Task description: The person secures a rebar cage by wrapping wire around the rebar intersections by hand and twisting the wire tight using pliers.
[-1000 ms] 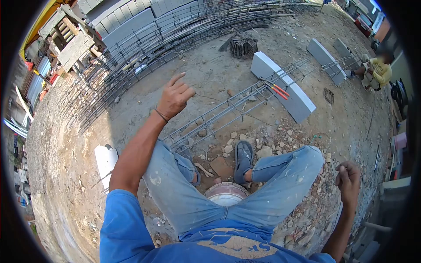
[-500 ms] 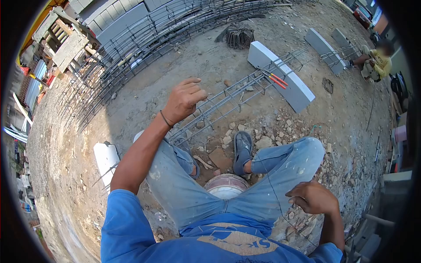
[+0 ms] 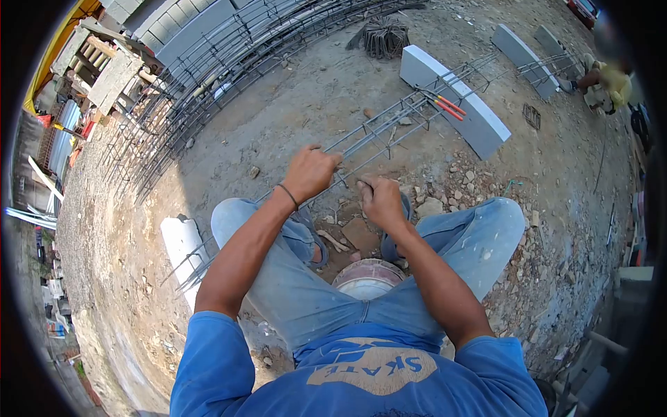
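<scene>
A long rebar cage [image 3: 379, 139] runs from between my knees to a grey block and beyond. My left hand [image 3: 310, 174] is over its near end, fingers curled; what they hold, if anything, is hidden. Close to the cage's near-side bar is my right hand [image 3: 382, 201], thumb and fingers pinched together; anything between them is too small to make out. Pincers with red handles [image 3: 450, 108] lie across the cage by the grey block [image 3: 455, 101]. A white block [image 3: 182, 243] supports bar ends beside my left knee.
More rebar cages [image 3: 229, 66] are stacked at the upper left. A bundle of bent stirrups [image 3: 384, 38] lies on the ground. Rubble [image 3: 431, 207] is scattered near my feet. A bucket [image 3: 368, 278] is between my legs. Another person [image 3: 608, 83] sits at the far right.
My right hand has come from beside my right knee to the cage, its fingers now pinched. My left hand has moved slightly right and down, staying curled. The view has shifted a little.
</scene>
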